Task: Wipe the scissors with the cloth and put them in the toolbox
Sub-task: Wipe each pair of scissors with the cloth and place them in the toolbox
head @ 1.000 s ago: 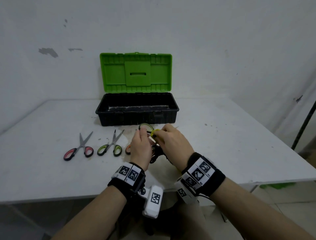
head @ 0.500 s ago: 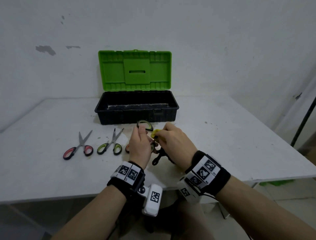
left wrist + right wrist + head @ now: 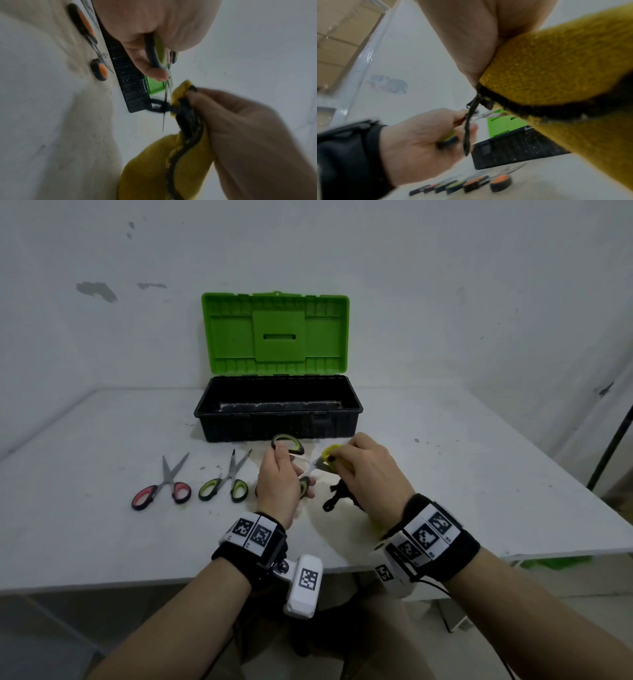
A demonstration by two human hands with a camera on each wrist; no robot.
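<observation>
Above the white bench (image 3: 102,525) | left hand (image 3: 277,491) grips green-handled steel scissors (image 3: 289,445) | right hand (image 3: 370,474) pinches yellow cloth (image 3: 330,451) on blade | step: wiping | next: carry to open black toolbox (image 3: 277,428).

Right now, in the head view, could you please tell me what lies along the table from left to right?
Red-handled scissors → green-handled scissors on the table → left hand gripping the held green-handled scissors → right hand holding the yellow cloth.

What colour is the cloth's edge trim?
Black, on a yellow cloth; clearest in the right wrist view.
</observation>
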